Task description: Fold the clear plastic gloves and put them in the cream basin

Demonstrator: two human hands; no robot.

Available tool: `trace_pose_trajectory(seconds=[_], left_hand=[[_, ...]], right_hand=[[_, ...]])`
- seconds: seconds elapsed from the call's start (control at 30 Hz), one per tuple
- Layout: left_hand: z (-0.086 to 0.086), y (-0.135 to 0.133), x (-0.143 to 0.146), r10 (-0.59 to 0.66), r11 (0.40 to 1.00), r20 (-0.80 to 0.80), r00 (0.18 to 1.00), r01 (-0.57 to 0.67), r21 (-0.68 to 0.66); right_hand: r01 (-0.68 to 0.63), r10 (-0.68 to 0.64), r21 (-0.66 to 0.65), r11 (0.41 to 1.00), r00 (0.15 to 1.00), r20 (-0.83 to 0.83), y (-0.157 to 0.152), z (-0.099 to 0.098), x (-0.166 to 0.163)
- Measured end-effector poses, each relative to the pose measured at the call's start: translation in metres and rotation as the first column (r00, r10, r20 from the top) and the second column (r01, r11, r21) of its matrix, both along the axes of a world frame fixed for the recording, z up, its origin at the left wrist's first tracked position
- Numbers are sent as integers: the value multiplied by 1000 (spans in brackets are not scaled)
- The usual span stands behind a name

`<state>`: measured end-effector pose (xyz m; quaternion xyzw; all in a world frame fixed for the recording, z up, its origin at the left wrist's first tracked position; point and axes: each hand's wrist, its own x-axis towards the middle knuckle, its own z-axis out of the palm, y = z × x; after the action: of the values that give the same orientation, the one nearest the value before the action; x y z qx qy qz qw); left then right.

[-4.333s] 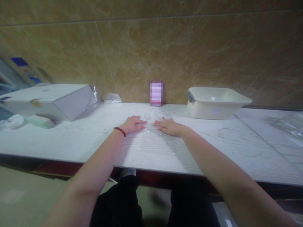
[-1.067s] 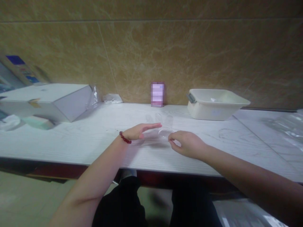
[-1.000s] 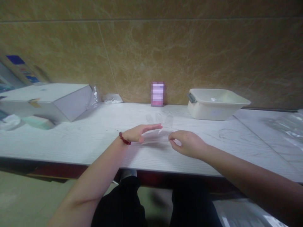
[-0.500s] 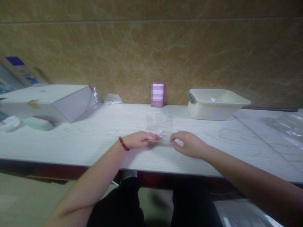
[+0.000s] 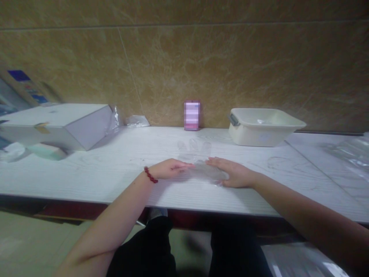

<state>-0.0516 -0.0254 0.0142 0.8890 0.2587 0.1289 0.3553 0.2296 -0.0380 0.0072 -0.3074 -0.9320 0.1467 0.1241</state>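
In the centre of the frame, a clear plastic glove [image 5: 206, 169] is laid on the white bench [image 5: 100, 173], its finger-shaped lobes pointed toward the top of the frame. Its left side is met by the left hand [image 5: 171, 168], whose fingers are held straight and close together; whether film is pinched beneath them cannot be told. Its right side is touched by the right hand [image 5: 238, 174], with thumb and fingers spread apart and nothing clasped. A red bead bracelet [image 5: 150, 175] is worn on the left wrist. Above the glove, a pixelated screen [image 5: 191, 115] is stood upright near the tiled wall [image 5: 178, 61]. A cream tub [image 5: 256, 134] is seen right of centre, and a white box [image 5: 83, 129] is placed at the left of the frame.
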Motion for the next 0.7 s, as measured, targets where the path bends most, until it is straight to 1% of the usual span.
trace_pose_trajectory(seconds=[0.07,0.17,0.23,0.33,0.47,0.53,0.63,0.7], left_hand=[[1,0,-1,7,1000,6,1000,-7,0],[2,0,-2,17,1000,1,1000,-17,-5],[2,-1,-2,22,1000,-13,1000,-22,-7],[2,0,-2,19,999,-23,1000,-19,25],[-1,5,-3,15,990,-19,1000,-13,144],[-4,8,-4,41,981,-32,999,-35,192],[-7,12,-7,81,973,-77,994,-62,223],[-8,13,-8,80,973,-103,991,-55,225]], right_hand=[[-49,49,17,999,999,4,5,-1,-6],[-156,156,25,987,987,-27,12,-1,-16],[-186,187,19,982,981,-48,14,-1,-22],[-183,183,1,983,982,-52,15,-3,-25],[-160,159,-14,987,986,-51,16,-5,-25],[-149,148,-7,989,986,-70,15,-5,-25],[-141,140,-5,990,985,-98,13,-5,-25],[-139,136,-15,990,984,-111,12,-4,-25]])
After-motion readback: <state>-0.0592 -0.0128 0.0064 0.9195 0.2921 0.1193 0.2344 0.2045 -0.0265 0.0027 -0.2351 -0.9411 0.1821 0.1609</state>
